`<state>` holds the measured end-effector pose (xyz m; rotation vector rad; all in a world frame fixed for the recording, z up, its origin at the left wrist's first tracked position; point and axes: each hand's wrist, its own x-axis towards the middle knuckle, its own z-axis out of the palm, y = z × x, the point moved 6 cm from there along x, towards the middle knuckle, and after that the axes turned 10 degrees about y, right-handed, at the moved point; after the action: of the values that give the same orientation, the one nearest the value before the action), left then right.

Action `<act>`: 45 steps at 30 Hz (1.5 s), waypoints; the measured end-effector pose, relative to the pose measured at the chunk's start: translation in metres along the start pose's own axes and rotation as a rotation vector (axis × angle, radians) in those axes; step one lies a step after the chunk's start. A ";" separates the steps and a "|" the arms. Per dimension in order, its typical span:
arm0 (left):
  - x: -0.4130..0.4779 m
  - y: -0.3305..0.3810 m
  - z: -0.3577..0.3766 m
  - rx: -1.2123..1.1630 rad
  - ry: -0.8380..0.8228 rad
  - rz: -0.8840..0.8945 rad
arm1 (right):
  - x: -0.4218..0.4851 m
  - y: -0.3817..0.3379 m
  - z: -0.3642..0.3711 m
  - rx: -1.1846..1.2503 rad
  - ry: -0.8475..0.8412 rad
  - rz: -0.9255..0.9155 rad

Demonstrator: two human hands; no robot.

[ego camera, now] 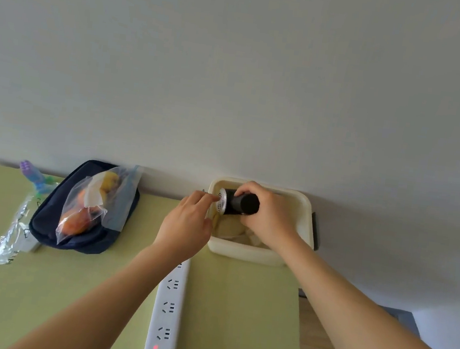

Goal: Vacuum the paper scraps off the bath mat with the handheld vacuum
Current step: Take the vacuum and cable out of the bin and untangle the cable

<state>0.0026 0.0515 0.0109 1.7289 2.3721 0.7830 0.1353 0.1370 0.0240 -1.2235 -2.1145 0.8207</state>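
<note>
Handheld vacuum [241, 204] emptying or filter check, judging by pose; no bath mat in view. Over far edge of green table [236, 305], above cream bin [242, 252] by the wall, pale crumpled stuff inside. Lying sideways, black barrel wrapped by right hand [266, 219]. Left hand [188, 224] fingertips at silver grille end [222, 201]; pinching or just touching, cannot tell. Next probably: finish at the grille, then carry to the mat.

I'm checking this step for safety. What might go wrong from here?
The left hand touches the filter grille of the handheld vacuum, near the cream bin's left rim, so loosened scraps may fall outside it. The left forearm crosses the lit power strip and may nudge it.
</note>
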 end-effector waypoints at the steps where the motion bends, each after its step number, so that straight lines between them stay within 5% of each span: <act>1: 0.000 0.004 -0.002 -0.005 0.007 0.004 | -0.003 -0.002 -0.005 0.051 0.028 0.033; 9: -0.028 0.031 -0.027 -0.212 0.252 0.068 | -0.089 -0.019 -0.052 0.327 0.413 0.131; 20: -0.087 0.055 -0.011 -0.228 0.181 0.320 | -0.231 0.013 -0.054 0.302 0.684 0.278; 33: -0.140 0.034 0.036 -0.114 -0.089 0.442 | -0.261 0.058 0.031 0.198 0.498 0.530; 45: -0.138 0.033 0.051 -0.081 -0.206 0.435 | -0.255 0.077 0.049 0.041 0.344 0.553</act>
<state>0.0981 -0.0494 -0.0474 2.2018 1.8320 0.6942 0.2515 -0.0706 -0.1055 -1.8163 -1.4944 0.7975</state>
